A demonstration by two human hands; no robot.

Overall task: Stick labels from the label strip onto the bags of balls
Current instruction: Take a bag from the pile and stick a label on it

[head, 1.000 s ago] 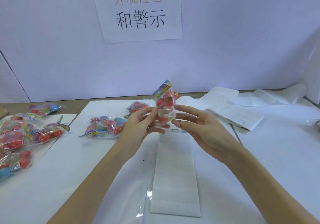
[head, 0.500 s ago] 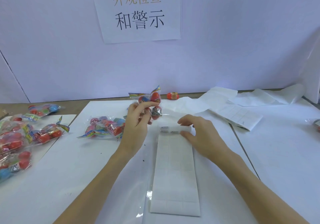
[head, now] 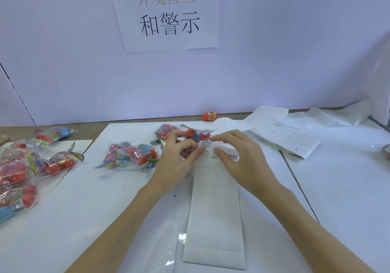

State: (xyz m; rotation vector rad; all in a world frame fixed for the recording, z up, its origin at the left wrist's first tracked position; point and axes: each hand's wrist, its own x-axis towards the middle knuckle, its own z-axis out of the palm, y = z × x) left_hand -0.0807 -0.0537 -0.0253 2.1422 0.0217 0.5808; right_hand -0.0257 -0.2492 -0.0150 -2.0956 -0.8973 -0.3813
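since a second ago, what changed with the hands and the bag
Both hands came down from mid-air to the far end of the label strip. The left hand kept hold of the bag of balls and lowered it to the table; the right hand let go of the bag and now pinches a warning label at the strip's end. The other bags and papers stayed put.

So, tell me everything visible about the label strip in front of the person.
The label strip is a long white glossy backing sheet, lying flat on the table, running away from the person. Faint grid lines mark its cells. At its far end, printed warning labels remain, where the left hand and right hand touch it.
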